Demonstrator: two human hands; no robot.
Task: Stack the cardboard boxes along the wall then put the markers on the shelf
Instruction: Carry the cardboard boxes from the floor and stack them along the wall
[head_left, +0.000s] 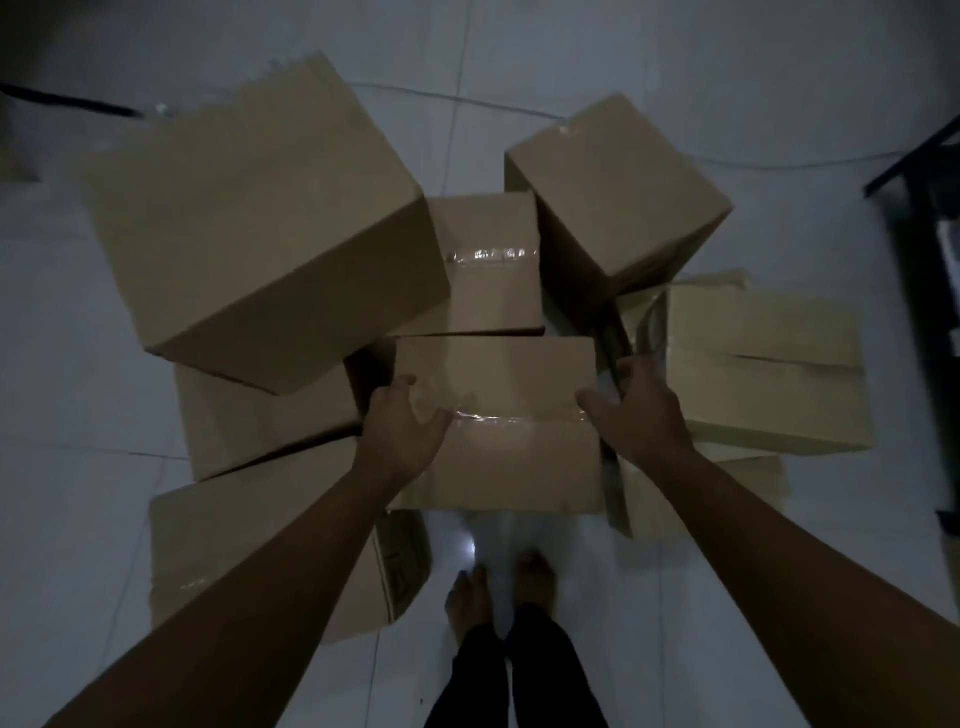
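Floor tiles (78, 364) stretched pale and glossy under a loose huddle of cardboard boxes, the room dim. Biggest of the lot was the large box (249, 218) at upper left, tilted and propped on a flatter box (244, 421) beneath it. Next in size, the right-hand box (769, 364) lay on its side by the right edge of the pile, its flap seam slightly parted. Low on the left sat another carton (208, 540), partly hidden by the left forearm. At upper right a cube-shaped box (618, 192) stood tipped on an edge, and between it and the large one rested a taped middle box (488, 265). Front and centre was the held box (498, 426), clear tape shining across its top, raised just above the floor in front of the person's bare feet (498, 587). Left hand (402, 431) gripped its left side, fingers curled over the top edge with the thumb on the top face. Right hand (639, 410) clasped the right side, fingers wrapped down the far edge, thumb lying on top. A dark shelf frame (914, 171) showed at far right.
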